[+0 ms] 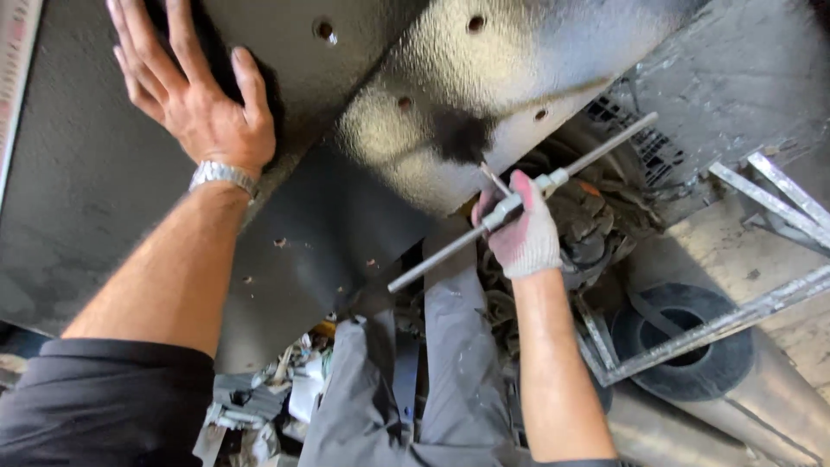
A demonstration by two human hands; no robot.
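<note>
Head view is showing you working under a black-coated underbody panel (363,199), and everything below is placed against that panel. Your right hand (525,232), in a light glove, is wrapping its fingers (529,195) tight around a long steel T-handle wrench (519,203), just off the panel's lower right edge where the coating gives way to grimy mechanical parts (596,225). Your left hand (194,91) is lying flat on the panel's upper left, fingers spread and holding nothing, a metal watch (223,174) sitting at the wrist.

The wrench is looking rigid and fairly heavy for its thinness: bare, smooth metal that will likely be slipping in a greasy grip, so the glove is helping. You are gripping it near the middle of the long bar, where a short stem is branching off toward the panel. The long axis is running diagonally, from low on the left, below the panel's underside, up to the right past the panel's edge. The stem is pointing up at the dark patch on the panel; whether its tip is seated on a fastener I cannot tell.
</note>
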